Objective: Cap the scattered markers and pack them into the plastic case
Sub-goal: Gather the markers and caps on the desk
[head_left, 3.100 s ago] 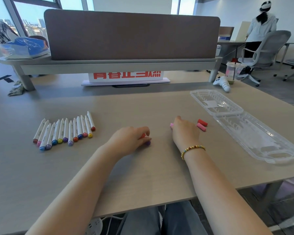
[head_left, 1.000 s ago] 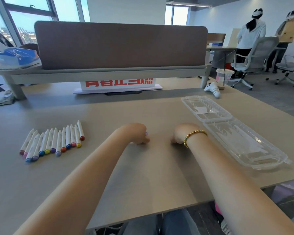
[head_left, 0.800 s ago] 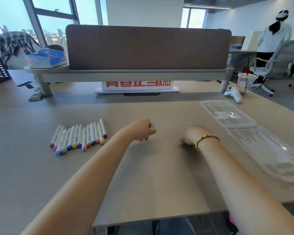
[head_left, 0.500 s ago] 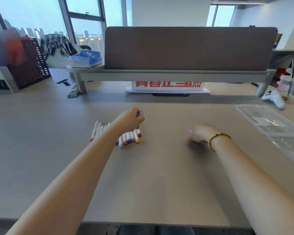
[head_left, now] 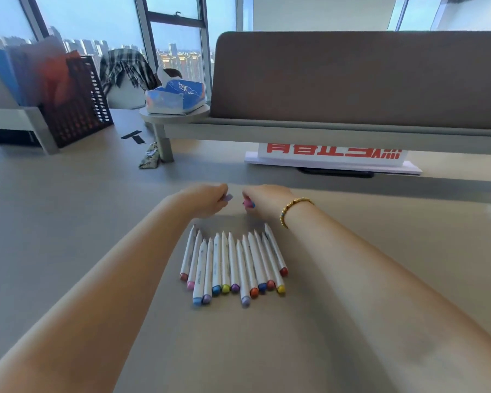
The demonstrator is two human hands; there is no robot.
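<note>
Caps [head_left: 249, 204] mostly hidden in fists; basket [head_left: 77, 103] blurred (contents unclear)

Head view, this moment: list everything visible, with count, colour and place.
markers: about thirteen, white, coloured ends, row on desk
desk: one, beige
lilac cap: one, in left hand
pink and blue caps: in right hand
partition: one, brown, behind
sign: one, white, red characters
tissue box: one, blue, on shelf
basket: one, dark mesh, far left
bracelet: one, gold beads, right wrist
left hand: fingers curled
right hand: fingers curled
</note>
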